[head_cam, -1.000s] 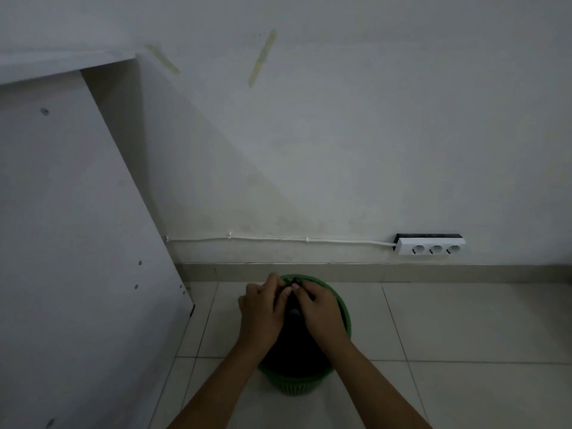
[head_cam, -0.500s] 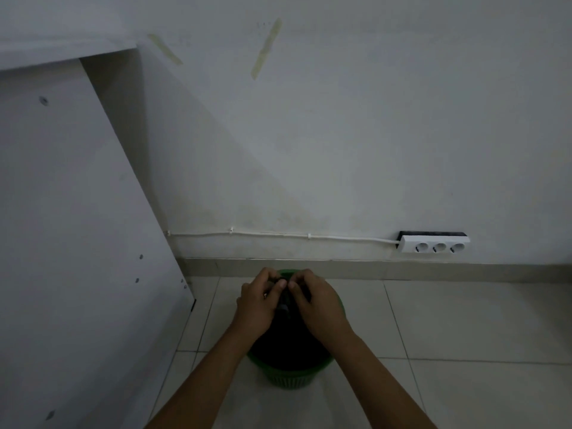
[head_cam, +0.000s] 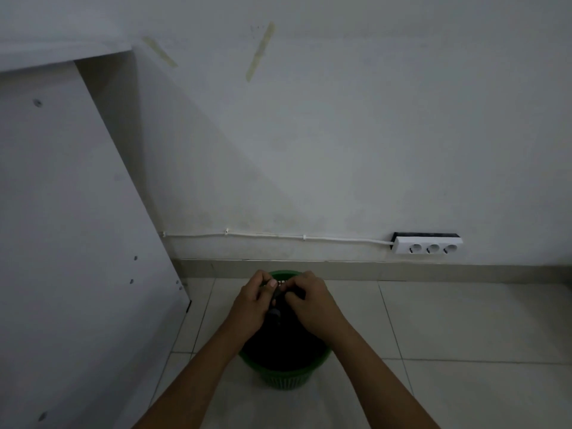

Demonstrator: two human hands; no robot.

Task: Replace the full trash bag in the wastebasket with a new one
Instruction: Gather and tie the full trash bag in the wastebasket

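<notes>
A green wastebasket with slotted sides stands on the tiled floor near the wall. A black trash bag fills it. Above the basket's far half, my left hand and my right hand meet, fingers curled, each pinching the gathered black top of the bag between them. The bag's neck is mostly hidden by my fingers.
A white furniture panel leans close on the left of the basket. A white three-socket power strip with its cable runs along the wall base at the right. Pale floor tiles stretch to the right.
The view has drifted slightly. My hands stay together at the bag's top, with the fingers shifting a little around the gathered plastic.
</notes>
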